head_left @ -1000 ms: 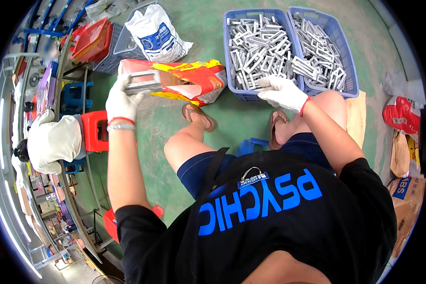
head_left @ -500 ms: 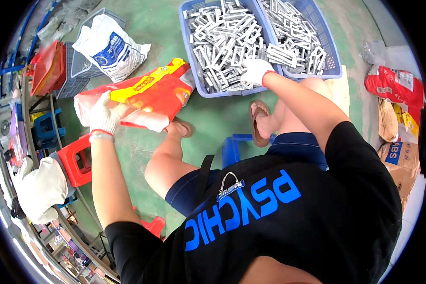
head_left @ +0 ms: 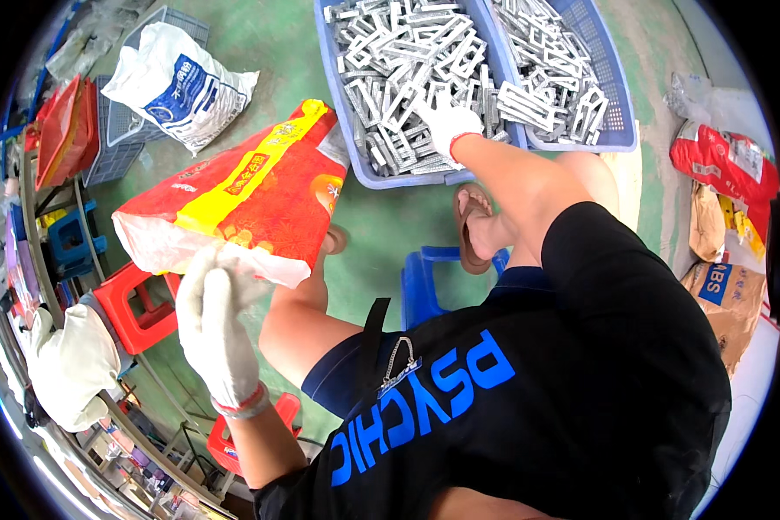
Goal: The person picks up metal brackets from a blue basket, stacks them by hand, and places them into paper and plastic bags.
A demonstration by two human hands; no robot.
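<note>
— White cotton is covering both hands. The left hand (head_left: 217,334), nearest the camera, is curling its gloved fingers (head_left: 201,286) closed around the pale plastic rim at the mouth of the red and yellow sack (head_left: 243,195), pinching it tight.

— Which way is that sack lying?

— Its long axis is running up and to the right from those fingers, with the gripped mouth at the lower left and the far end pointing toward the crates. It is hanging in the air above the green floor (head_left: 390,230), just beyond the person's knee.

— And the other hand?

— The right hand (head_left: 446,121) is reaching farther out, into the nearer blue crate (head_left: 342,130). Its fingers are bent down among the grey metal brackets (head_left: 399,69), touching them; whether they are actually clasping one I cannot tell, since the glove is hiding the tips.

— How many of each?

— One sack in the hand, two blue crates side by side, the second crate (head_left: 611,87) lying to the right of the reaching fingers, both heaped with brackets too many to count. Left of the gripping fingers one red stool (head_left: 139,299) is standing, and beyond the sack one white printed bag (head_left: 182,82) is resting on the floor.
</note>
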